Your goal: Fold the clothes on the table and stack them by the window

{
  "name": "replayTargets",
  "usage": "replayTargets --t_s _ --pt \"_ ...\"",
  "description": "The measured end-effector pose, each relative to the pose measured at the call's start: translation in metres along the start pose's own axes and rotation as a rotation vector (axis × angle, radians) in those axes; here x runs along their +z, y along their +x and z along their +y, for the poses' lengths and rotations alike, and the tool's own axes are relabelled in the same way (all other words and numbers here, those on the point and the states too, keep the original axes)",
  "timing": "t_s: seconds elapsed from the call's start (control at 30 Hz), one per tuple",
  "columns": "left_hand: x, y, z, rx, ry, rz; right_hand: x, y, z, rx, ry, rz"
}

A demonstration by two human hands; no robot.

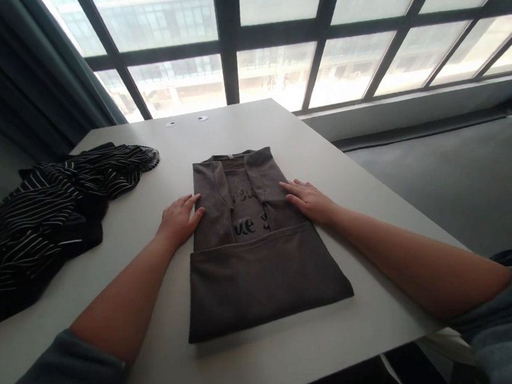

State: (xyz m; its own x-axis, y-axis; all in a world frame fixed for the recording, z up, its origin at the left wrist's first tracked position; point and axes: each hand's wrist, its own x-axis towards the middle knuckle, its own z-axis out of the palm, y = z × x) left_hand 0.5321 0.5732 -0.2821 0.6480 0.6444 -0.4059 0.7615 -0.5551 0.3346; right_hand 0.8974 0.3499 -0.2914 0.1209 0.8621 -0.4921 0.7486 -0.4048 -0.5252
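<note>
A brown shirt (254, 270) with dark lettering lies partly folded in the middle of the white table (173, 369), its sides turned in and its bottom folded up. My left hand (179, 218) rests flat at the shirt's left edge, fingers stretched out onto the cloth. On the shirt's right edge lies my right hand (307, 199), also flat with fingers apart. Neither hand grips anything.
A crumpled black garment with white stripes (45, 218) lies on the table's left side. Two small round discs (186, 121) sit near the far edge. Large windows (277, 33) rise behind the table, and dark floor (454, 179) lies to the right.
</note>
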Motion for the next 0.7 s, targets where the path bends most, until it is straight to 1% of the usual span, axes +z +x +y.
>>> replayTargets --t_s 0.1,0.2,0.3,0.37,0.47,0.6,0.7 --pt "0.009 0.043 -0.005 -0.006 0.026 -0.019 -0.002 0.047 0.012 -0.009 0.035 0.015" --pt "0.016 0.079 -0.008 -0.025 0.028 -0.030 0.000 0.092 0.022 -0.005 0.065 0.049" --pt "0.022 0.109 -0.013 -0.076 0.003 -0.026 0.002 0.130 0.033 0.014 0.092 0.069" --pt "0.025 0.125 -0.019 -0.099 -0.046 -0.013 0.002 0.151 0.039 0.009 0.143 0.085" --pt "0.028 0.143 -0.026 -0.130 -0.142 0.018 0.001 0.173 0.044 0.006 0.237 0.111" --pt "0.031 0.162 -0.031 -0.224 -0.256 0.063 -0.001 0.190 0.045 -0.008 0.292 0.190" --pt "0.034 0.175 -0.034 -0.230 -0.339 0.150 0.000 0.199 0.044 -0.008 0.406 0.276"
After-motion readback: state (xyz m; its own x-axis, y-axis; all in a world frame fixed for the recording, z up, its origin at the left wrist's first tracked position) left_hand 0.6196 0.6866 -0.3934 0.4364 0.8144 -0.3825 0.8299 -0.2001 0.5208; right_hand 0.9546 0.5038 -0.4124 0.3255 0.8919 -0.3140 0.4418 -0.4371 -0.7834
